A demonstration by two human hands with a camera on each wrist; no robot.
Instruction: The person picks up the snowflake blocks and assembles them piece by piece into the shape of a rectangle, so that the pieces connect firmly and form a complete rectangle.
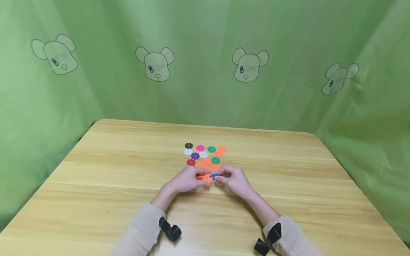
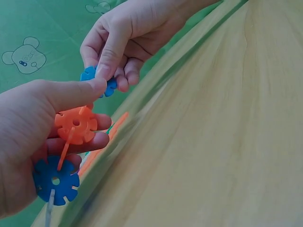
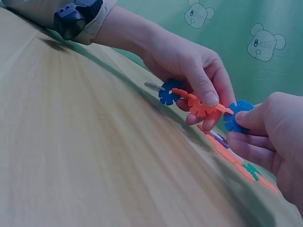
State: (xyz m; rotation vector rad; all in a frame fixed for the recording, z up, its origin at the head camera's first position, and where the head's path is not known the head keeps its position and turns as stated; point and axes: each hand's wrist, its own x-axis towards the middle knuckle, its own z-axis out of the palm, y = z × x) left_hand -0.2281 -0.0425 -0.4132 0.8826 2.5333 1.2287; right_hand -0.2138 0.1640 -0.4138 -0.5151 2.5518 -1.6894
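Chain of discs [image 3: 199, 108], partly built, is pinched by the left hand [image 1: 187, 179]; the right hand [image 1: 236, 181], grip closed, holds a blue disc [image 3: 235, 109], perhaps joined; loose discs [image 1: 195, 155] lie beyond on the bench [image 1: 96, 160].

Held discs [image 2: 87, 130]: were blue, orange, pale grey
Other discs [image 1: 206, 161]: showed orange, green, white, pink, purple, red, brown
Tabletop [image 1: 96, 177]: had tan woodgrain
Curtain [image 1: 201, 92]: was green, animal-head print
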